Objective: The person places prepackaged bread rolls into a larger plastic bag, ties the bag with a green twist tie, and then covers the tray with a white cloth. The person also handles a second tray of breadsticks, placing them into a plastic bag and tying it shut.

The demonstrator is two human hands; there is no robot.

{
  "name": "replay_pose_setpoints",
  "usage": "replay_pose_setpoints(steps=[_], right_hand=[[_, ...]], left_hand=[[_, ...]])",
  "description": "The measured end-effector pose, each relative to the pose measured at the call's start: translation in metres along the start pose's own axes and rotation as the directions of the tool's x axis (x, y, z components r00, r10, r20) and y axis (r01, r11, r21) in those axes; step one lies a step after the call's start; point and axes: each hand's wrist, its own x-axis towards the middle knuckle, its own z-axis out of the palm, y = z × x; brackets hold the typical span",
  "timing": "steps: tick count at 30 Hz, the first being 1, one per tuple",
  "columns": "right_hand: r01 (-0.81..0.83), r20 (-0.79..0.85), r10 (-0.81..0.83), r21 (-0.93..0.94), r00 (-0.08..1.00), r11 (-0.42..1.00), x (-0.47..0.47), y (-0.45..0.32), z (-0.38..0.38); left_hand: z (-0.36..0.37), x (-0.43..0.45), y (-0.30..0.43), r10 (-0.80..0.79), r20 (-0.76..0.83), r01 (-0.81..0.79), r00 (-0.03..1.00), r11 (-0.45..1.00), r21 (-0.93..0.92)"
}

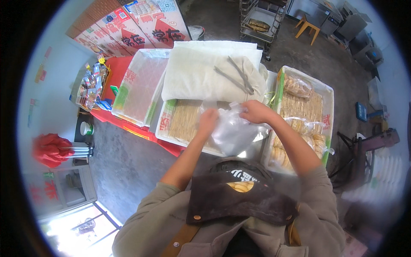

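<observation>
A thin translucent plastic bag (233, 130) hangs between my hands, over the near right part of a white foam tray (162, 123) lined with a straw mat (183, 117). My left hand (209, 120) grips the bag's upper left edge; motion blurs its fingers. With my right hand (256, 111) I pinch the upper right edge. I cannot make out anything inside the bag. Just beyond, a thick folded white cloth (199, 72) covers the far part of the tray. Metal tongs (239, 77) lie on the cloth, beyond my right hand.
On the right, a white foam box (328, 106) holds several bagged flatbreads (298, 87) on straw matting. A plastic-covered tray (141, 85) and a basket of small packets (93, 85) stand left on a red tablecloth (120, 69). Farther off is a wheeled rack (261, 33).
</observation>
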Motion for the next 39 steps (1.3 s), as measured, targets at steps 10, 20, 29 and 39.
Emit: replay_pose_setpoints(steps=[10,20,29,39], right_hand=[[-0.473,0.504,0.191,0.861,0.842,-0.187,-0.05,0.015,0.032],[-0.342,-0.107,0.467,0.542,0.878,0.768,-0.058,0.032,0.09],[0.099,-0.691,-0.058,0.02,0.721,0.995,-0.03,-0.048,0.066],[0.104,-0.382,0.1,0.48,0.919,0.871,-0.023,-0.08,0.005]], left_hand=[[0.006,0.004,0.018,-0.054,0.085,0.041,0.995,0.989,0.145],[0.002,0.012,0.015,-0.061,0.181,0.042,0.982,0.993,0.106],[0.01,0.006,0.041,0.005,0.106,-0.01,0.994,0.999,0.046],[-0.015,-0.014,0.182,0.473,0.168,-0.491,0.865,0.867,0.089]])
